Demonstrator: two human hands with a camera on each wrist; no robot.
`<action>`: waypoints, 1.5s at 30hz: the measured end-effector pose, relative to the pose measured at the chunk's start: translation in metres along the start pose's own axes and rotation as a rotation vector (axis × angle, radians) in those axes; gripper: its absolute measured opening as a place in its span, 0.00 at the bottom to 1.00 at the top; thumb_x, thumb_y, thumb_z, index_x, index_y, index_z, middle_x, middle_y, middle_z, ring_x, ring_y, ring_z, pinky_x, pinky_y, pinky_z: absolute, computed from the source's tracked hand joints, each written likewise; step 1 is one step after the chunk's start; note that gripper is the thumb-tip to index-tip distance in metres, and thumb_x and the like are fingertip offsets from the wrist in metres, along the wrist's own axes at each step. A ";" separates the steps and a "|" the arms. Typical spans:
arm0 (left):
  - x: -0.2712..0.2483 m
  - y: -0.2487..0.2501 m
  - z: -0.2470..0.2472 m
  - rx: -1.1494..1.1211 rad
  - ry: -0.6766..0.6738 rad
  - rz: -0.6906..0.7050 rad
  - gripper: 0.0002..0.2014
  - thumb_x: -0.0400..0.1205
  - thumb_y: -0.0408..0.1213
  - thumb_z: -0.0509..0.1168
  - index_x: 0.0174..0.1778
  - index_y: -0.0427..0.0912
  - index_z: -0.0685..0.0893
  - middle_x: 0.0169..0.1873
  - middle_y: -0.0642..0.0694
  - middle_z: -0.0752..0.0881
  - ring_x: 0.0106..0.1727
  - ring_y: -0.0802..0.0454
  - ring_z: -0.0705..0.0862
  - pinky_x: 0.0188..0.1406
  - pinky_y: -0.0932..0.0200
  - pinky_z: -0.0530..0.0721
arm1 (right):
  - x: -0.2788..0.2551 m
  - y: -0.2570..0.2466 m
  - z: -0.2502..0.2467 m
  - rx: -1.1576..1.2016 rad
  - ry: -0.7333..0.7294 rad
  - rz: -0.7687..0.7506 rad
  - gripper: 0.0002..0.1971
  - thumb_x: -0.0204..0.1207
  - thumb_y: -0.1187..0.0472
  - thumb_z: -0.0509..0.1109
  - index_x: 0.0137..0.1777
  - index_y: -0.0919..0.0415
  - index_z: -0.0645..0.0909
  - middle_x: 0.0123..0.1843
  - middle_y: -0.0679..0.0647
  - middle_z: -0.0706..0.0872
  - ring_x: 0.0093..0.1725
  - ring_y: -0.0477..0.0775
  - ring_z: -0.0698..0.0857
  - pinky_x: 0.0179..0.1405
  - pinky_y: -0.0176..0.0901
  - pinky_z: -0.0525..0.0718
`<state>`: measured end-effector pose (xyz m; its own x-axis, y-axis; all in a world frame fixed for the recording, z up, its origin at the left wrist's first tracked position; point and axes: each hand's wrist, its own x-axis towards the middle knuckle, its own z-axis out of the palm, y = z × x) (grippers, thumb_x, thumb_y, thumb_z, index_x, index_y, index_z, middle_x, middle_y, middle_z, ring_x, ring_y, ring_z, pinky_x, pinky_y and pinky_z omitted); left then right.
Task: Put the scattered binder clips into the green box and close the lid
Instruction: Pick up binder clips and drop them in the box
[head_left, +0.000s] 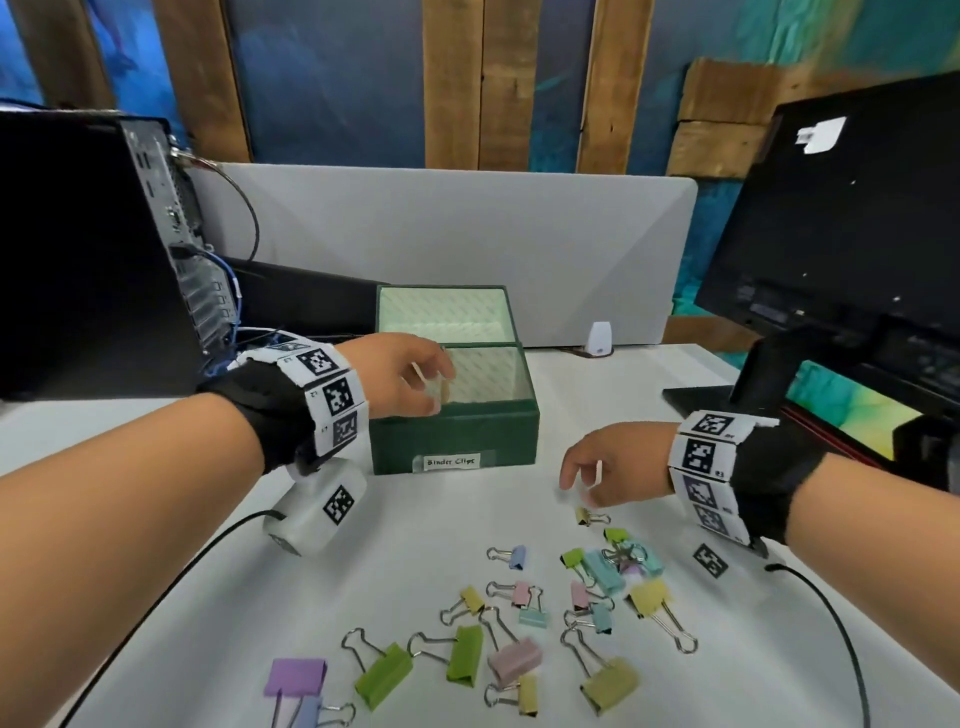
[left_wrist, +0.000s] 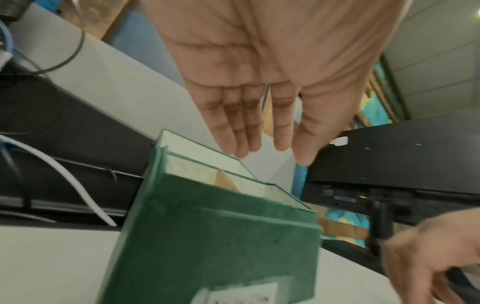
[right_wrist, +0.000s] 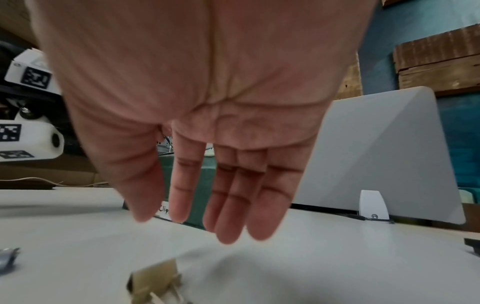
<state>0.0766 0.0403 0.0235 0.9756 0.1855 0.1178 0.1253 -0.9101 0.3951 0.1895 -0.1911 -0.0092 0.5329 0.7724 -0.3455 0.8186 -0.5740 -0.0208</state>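
The green box (head_left: 452, 441) labelled "Binder Clips" stands mid-table with its lid (head_left: 441, 312) folded back behind it. My left hand (head_left: 431, 389) hovers over the box's left rim. In the left wrist view this left hand (left_wrist: 270, 152) has straight fingers and holds nothing above the box (left_wrist: 221, 236). My right hand (head_left: 576, 488) hangs just above a small yellow clip (head_left: 589, 516). The right wrist view shows the right hand (right_wrist: 197, 226) open and empty over that clip (right_wrist: 155, 281). Several pastel binder clips (head_left: 519, 623) lie scattered on the white table near me.
A black computer tower (head_left: 78, 249) with cables stands at the left. A black monitor (head_left: 841, 234) on its stand is at the right. A grey divider panel (head_left: 467, 223) closes off the back. Black wrist cables (head_left: 841, 634) trail over the table.
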 end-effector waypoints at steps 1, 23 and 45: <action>-0.006 0.007 0.001 0.036 -0.061 0.016 0.13 0.74 0.43 0.72 0.52 0.60 0.81 0.48 0.59 0.84 0.50 0.59 0.84 0.56 0.61 0.82 | -0.002 0.001 0.002 -0.002 -0.020 0.003 0.17 0.76 0.57 0.67 0.65 0.46 0.78 0.59 0.50 0.83 0.50 0.47 0.77 0.58 0.40 0.77; -0.020 0.085 0.081 0.404 -0.690 0.209 0.23 0.71 0.50 0.75 0.62 0.57 0.80 0.59 0.53 0.80 0.49 0.54 0.79 0.44 0.62 0.76 | -0.020 0.018 0.018 0.057 -0.117 -0.158 0.27 0.76 0.68 0.66 0.73 0.44 0.73 0.68 0.52 0.76 0.57 0.48 0.77 0.61 0.36 0.73; 0.002 0.053 0.087 0.340 -0.548 0.114 0.11 0.74 0.42 0.73 0.51 0.51 0.85 0.46 0.56 0.82 0.46 0.55 0.81 0.38 0.70 0.74 | -0.004 0.007 0.026 0.066 -0.034 -0.228 0.16 0.72 0.62 0.73 0.60 0.52 0.82 0.48 0.42 0.75 0.49 0.45 0.76 0.50 0.34 0.75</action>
<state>0.1008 -0.0400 -0.0344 0.9255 -0.0528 -0.3750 -0.0217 -0.9960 0.0868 0.1878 -0.2055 -0.0319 0.3278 0.8752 -0.3558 0.9005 -0.4034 -0.1627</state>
